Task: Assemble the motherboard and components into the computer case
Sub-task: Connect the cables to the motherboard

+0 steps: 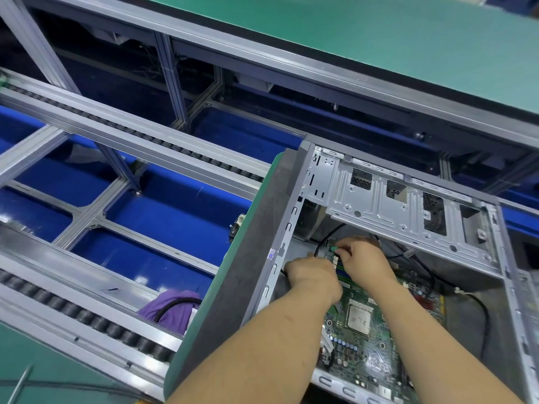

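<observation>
Already seated: motherboard [367, 342] lies flat inside the computer case [408, 205]; cable hookup appears to be in hand at the board's far corner.
CPU [358, 318] sits in its socket with no cooler over it; no drives visible in the drive cage [379, 199]. Right hand [364, 259] has fingers curled, pinching a small green connector [335, 249] at the board's far edge. Left hand [313, 274] rests just beside it, fingers curled down out of sight, so cannot tell if they hold anything, though a black cable [323, 242] loops close by. More black cable [481, 310] lies loose on the case floor to the right. Judgement: board placed; wiring partly done; cooler, drives, side panel seemingly left. Whether the board is screwed down cannot be told.
</observation>
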Demonstrator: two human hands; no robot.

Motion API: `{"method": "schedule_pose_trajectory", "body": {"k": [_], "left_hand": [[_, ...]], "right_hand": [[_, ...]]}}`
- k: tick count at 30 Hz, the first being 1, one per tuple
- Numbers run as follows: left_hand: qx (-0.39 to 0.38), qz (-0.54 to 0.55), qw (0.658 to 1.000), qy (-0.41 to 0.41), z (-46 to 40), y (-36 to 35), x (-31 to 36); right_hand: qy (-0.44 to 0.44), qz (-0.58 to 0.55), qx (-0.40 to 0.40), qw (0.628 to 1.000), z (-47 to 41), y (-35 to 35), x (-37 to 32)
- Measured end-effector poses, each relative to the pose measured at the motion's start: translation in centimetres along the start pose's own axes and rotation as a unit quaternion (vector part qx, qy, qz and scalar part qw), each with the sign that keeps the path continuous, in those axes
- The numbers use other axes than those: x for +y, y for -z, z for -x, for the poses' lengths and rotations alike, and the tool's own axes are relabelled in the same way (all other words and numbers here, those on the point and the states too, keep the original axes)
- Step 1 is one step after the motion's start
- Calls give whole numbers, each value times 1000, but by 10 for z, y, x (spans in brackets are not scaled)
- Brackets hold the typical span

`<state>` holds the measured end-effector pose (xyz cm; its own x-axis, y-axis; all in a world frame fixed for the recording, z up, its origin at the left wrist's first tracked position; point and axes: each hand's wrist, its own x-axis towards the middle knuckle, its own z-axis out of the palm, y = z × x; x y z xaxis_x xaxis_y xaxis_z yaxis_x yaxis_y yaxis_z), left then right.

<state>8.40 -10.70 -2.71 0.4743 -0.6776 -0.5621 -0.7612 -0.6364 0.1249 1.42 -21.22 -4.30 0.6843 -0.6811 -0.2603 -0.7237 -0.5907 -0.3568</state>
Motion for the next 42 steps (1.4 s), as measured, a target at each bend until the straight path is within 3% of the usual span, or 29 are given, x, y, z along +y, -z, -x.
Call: {"method": "schedule_pose_trajectory", "body": {"k": [25,42], "left_hand": [[3,12,1000,-3,3,2,-1],[-2,7,1000,-3,2,3,0]], "right_hand": [[24,76,-27,996,-4,-2,-6],[1,13,2,1000,-2,0,4]]}}
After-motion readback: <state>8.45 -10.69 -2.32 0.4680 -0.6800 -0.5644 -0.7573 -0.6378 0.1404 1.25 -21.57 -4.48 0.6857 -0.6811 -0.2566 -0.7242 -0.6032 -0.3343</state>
